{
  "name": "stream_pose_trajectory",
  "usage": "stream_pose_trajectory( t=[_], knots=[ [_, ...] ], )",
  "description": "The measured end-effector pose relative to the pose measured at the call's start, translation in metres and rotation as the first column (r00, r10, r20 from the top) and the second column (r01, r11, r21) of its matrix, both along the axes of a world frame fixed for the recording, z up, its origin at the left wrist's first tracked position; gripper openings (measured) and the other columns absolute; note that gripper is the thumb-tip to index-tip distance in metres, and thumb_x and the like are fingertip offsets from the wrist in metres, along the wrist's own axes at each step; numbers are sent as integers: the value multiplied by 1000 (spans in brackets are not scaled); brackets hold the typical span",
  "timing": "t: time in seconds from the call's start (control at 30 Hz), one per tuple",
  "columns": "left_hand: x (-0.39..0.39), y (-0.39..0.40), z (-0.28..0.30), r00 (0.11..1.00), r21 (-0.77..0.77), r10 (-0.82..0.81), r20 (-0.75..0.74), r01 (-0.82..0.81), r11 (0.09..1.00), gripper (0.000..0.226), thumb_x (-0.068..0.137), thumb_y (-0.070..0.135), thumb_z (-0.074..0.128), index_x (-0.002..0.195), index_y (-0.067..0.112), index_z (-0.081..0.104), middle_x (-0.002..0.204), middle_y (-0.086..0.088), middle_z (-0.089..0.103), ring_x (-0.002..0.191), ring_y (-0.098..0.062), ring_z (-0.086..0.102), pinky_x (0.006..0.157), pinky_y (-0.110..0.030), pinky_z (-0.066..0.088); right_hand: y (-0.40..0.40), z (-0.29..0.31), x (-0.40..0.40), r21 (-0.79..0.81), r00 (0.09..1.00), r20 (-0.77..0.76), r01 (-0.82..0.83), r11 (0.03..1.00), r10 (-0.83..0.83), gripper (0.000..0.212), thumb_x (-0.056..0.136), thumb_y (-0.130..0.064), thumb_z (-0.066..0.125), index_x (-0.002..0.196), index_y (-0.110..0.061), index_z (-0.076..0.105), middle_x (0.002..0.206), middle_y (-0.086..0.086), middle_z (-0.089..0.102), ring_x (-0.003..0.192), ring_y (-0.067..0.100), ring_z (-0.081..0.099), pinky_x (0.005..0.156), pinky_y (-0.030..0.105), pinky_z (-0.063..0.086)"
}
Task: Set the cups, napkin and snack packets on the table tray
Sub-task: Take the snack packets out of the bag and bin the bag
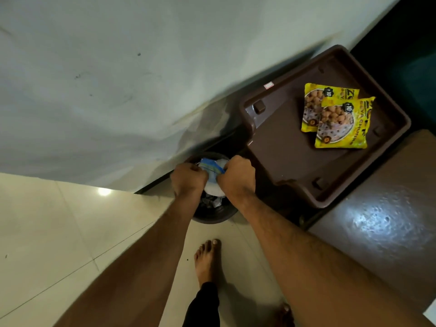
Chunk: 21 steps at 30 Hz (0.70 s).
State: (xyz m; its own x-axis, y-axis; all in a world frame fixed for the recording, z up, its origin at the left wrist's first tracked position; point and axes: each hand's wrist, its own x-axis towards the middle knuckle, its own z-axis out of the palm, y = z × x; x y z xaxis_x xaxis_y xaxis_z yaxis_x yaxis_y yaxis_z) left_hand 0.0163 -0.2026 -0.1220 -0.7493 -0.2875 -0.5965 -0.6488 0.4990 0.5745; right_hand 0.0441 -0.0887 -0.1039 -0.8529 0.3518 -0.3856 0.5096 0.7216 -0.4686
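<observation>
Here both hands' (188, 177) (237, 175) grips clutch a white-blue pack (212, 167) over the bin (212, 215); two snack packets (337, 116) lie in the tray (283, 147).

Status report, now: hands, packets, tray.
Left hand and right hand both gripping a white-blue wrapper over the dark bin. Two yellow snack packets on brown tray. No cups visible.

A pale wall (141, 79) with a few dark specks fills the upper left. Below it lies a cream tiled floor (47, 232) with a bright spot of reflected light. A dark round bin (212, 214) stands on the floor at the foot of the wall, with crumpled scraps inside. A glossy brown surface (382, 220) sits at the right. A bare foot (207, 260) rests on the tiles.
</observation>
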Motion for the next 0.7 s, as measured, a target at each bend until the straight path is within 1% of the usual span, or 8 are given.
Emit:
stream_pose_trajectory(
  t=[0.1, 0.23, 0.3, 0.37, 0.47, 0.53, 0.63, 0.7],
  knots=[
    [6, 1, -32, 990, 131, 13, 143, -32, 991, 29, 76, 19, 73, 102, 6, 75, 105, -16, 74, 98, -36, 69, 91, -48, 60, -1, -24, 9, 34, 998, 5, 59, 998, -60, 38, 83, -17, 82, 115, -10, 61, 111, 7, 73, 95, 23, 75, 75, 30, 63],
    [12, -1, -74, 966, 221, 4, 257, -63, 973, 37, 81, 20, 69, 113, 1, 70, 110, -19, 74, 99, -38, 69, 94, -49, 59, -3, -56, 20, 77, 993, 84, 77, 994, -84, 29, 89, -24, 77, 113, -9, 68, 112, 10, 74, 98, 24, 74, 81, 34, 64],
    [12, 1, -87, 951, 234, -46, 306, -29, 972, 34, 88, 17, 67, 116, -2, 67, 113, -21, 73, 103, -40, 68, 93, -46, 57, -2, -72, 24, 4, 984, 137, 116, 993, -115, 29, 91, -26, 73, 113, -7, 70, 111, 11, 74, 98, 25, 73, 81, 32, 62],
    [12, 4, -96, 934, 253, -92, 346, 2, 968, 33, 96, 16, 62, 122, -4, 63, 108, -17, 70, 103, -36, 66, 83, -36, 52, -3, -81, 26, -106, 967, 228, 137, 985, -109, 31, 93, -24, 70, 118, -5, 68, 117, 13, 72, 107, 28, 70, 82, 30, 56],
    [15, 4, -106, 931, 267, -98, 351, 0, 964, 31, 99, 12, 57, 125, -5, 62, 89, -9, 64, 77, -23, 60, 73, -32, 47, -3, -89, 27, -233, 936, 341, 177, 956, -90, 46, 94, -22, 69, 137, -9, 59, 141, 14, 60, 130, 32, 57, 104, 35, 49],
    [18, 4, -108, 939, 249, -90, 331, 5, 968, 33, 94, 12, 60, 123, -3, 65, 100, -15, 69, 85, -30, 64, 79, -41, 53, -1, -92, 28, -238, 931, 352, 188, 953, -96, 49, 93, -16, 68, 141, -14, 55, 145, 15, 56, 131, 34, 54, 108, 40, 49],
    [12, 6, -98, 934, 172, -211, 289, 166, 971, 31, 96, 19, 59, 120, 1, 67, 111, -19, 69, 101, -38, 64, 78, -35, 46, 4, -92, 28, -266, 938, 336, 180, 947, -84, 50, 93, -7, 63, 142, -17, 55, 148, 14, 53, 133, 33, 52, 111, 40, 47],
    [6, 9, -89, 930, 152, -266, 252, 233, 960, 29, 99, 19, 54, 119, 3, 67, 114, -19, 69, 99, -36, 64, 77, -34, 46, 6, -87, 25, -312, 950, 309, 155, 937, -54, 45, 95, -1, 56, 139, -11, 58, 145, 15, 56, 133, 33, 52, 112, 38, 45]
  ],
)
